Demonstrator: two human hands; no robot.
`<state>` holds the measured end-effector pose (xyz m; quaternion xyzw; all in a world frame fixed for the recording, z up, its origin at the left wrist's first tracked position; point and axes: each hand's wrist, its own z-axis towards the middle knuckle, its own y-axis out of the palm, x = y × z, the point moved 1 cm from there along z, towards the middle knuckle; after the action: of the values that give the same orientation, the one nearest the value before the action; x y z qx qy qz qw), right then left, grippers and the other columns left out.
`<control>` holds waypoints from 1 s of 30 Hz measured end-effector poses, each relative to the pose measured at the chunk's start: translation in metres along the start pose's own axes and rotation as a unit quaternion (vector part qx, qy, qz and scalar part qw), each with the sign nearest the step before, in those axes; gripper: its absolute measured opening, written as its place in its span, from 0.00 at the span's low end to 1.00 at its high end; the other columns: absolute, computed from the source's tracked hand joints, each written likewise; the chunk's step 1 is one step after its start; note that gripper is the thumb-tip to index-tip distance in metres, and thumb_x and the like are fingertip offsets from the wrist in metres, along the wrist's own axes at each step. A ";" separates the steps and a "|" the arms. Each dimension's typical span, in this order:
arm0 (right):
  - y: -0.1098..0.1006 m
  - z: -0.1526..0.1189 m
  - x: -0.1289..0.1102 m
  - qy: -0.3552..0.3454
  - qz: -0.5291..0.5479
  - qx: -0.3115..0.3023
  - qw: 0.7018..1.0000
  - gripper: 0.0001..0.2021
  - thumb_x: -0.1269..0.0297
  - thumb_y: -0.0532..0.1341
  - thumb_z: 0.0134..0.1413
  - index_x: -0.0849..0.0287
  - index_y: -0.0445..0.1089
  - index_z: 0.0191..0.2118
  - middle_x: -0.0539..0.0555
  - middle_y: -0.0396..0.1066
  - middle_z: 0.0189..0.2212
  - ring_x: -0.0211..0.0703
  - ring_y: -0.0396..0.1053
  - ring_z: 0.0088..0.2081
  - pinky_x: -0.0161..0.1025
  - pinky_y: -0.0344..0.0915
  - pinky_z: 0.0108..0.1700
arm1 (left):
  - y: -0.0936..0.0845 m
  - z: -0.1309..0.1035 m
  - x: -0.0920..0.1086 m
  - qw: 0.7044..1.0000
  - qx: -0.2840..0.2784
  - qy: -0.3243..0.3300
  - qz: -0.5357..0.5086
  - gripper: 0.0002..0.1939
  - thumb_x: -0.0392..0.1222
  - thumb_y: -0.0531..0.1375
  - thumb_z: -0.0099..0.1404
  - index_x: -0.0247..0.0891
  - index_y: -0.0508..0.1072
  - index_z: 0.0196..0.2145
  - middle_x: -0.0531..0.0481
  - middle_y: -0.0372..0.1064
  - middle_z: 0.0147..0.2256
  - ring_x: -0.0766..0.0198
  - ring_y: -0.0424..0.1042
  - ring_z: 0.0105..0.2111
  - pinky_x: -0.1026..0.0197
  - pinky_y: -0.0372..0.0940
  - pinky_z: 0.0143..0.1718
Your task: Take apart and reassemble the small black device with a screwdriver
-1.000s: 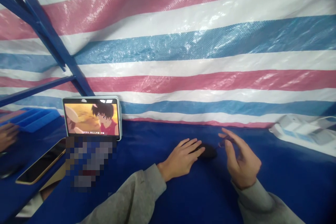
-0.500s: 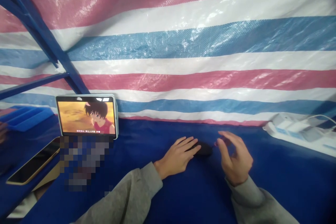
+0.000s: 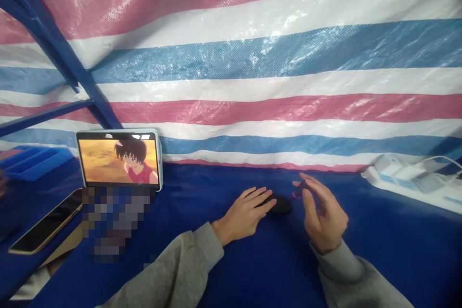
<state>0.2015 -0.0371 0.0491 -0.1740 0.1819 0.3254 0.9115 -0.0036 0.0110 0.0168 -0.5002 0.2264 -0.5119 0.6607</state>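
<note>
A black, rounded object, which looks like a computer mouse (image 3: 281, 204), lies on the blue tabletop. My left hand (image 3: 245, 214) rests over its left end, with the fingers stretched across it and holding it down. At the other end my right hand (image 3: 325, 211) is raised, thumb and fingers curled around a small purple thing (image 3: 295, 196). That thing reaches toward the mouse's right edge; it is blurred and mostly hidden by the fingers, so I cannot tell its kind or whether it touches.
A device playing a cartoon (image 3: 119, 161) stands upright at the left. Nearby lie a phone (image 3: 46, 224) and a blue compartment tray (image 3: 38, 161). A white power strip (image 3: 407, 183) with plugs sits at the right. Striped sheeting (image 3: 252, 106) hangs behind the blue table (image 3: 267, 269).
The fingers of my right hand have shifted slightly upward and turned around the small purple thing. My left hand and the mouse stay in place.
</note>
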 end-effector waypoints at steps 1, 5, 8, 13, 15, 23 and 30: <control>0.000 0.000 0.000 -0.007 -0.006 -0.002 1.000 0.13 0.72 0.60 0.60 0.57 0.71 0.50 0.59 0.77 0.45 0.50 0.77 0.46 0.51 0.75 0.48 | 0.000 0.000 0.000 1.000 0.000 0.000 -0.001 0.25 0.34 0.52 0.73 0.40 0.59 0.65 0.44 0.56 0.66 0.56 0.52 0.68 0.47 0.51 0.67; -0.002 0.002 0.000 -0.019 -0.039 -0.005 0.999 0.12 0.71 0.60 0.60 0.56 0.72 0.48 0.57 0.78 0.41 0.50 0.77 0.44 0.50 0.75 0.46 | -0.001 0.000 0.001 1.000 -0.003 -0.001 -0.002 0.25 0.33 0.53 0.72 0.40 0.59 0.65 0.44 0.56 0.66 0.56 0.52 0.68 0.47 0.51 0.67; -0.003 0.002 -0.001 -0.015 -0.061 -0.015 0.998 0.11 0.68 0.60 0.60 0.56 0.72 0.48 0.57 0.78 0.39 0.50 0.76 0.44 0.49 0.75 0.45 | -0.002 0.000 0.001 1.000 -0.002 -0.002 -0.002 0.25 0.33 0.52 0.72 0.40 0.60 0.65 0.44 0.56 0.66 0.56 0.53 0.68 0.47 0.51 0.67; -0.003 0.002 -0.003 -0.013 -0.037 -0.033 0.999 0.13 0.71 0.55 0.63 0.58 0.71 0.51 0.59 0.78 0.43 0.50 0.75 0.48 0.51 0.73 0.49 | 0.000 0.000 0.000 1.000 0.002 0.005 0.000 0.25 0.33 0.52 0.72 0.40 0.60 0.65 0.44 0.56 0.66 0.56 0.53 0.68 0.47 0.52 0.67; -0.002 0.001 -0.003 -0.004 -0.010 -0.031 0.999 0.15 0.74 0.55 0.63 0.57 0.70 0.52 0.59 0.77 0.45 0.49 0.76 0.47 0.50 0.74 0.49 | 0.001 -0.001 -0.001 1.000 0.006 0.005 -0.001 0.25 0.32 0.52 0.72 0.40 0.60 0.65 0.44 0.56 0.66 0.55 0.53 0.67 0.46 0.52 0.67; -0.003 0.003 0.000 -0.026 -0.044 0.001 0.999 0.12 0.70 0.64 0.57 0.57 0.73 0.47 0.57 0.77 0.40 0.49 0.76 0.44 0.48 0.74 0.46 | 0.001 0.000 0.000 1.000 0.009 0.008 0.000 0.25 0.31 0.53 0.71 0.39 0.61 0.64 0.44 0.57 0.65 0.55 0.54 0.67 0.46 0.53 0.67; -0.004 0.003 -0.004 -0.028 -0.044 -0.007 0.999 0.14 0.73 0.63 0.57 0.56 0.73 0.49 0.56 0.78 0.41 0.47 0.76 0.42 0.46 0.73 0.46 | -0.001 -0.001 0.000 1.000 0.011 -0.002 -0.010 0.25 0.32 0.53 0.71 0.41 0.61 0.64 0.45 0.57 0.66 0.56 0.54 0.67 0.47 0.52 0.67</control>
<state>0.2019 -0.0411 0.0548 -0.1789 0.1465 0.2913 0.9283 -0.0050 0.0104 0.0167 -0.4960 0.2145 -0.5198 0.6616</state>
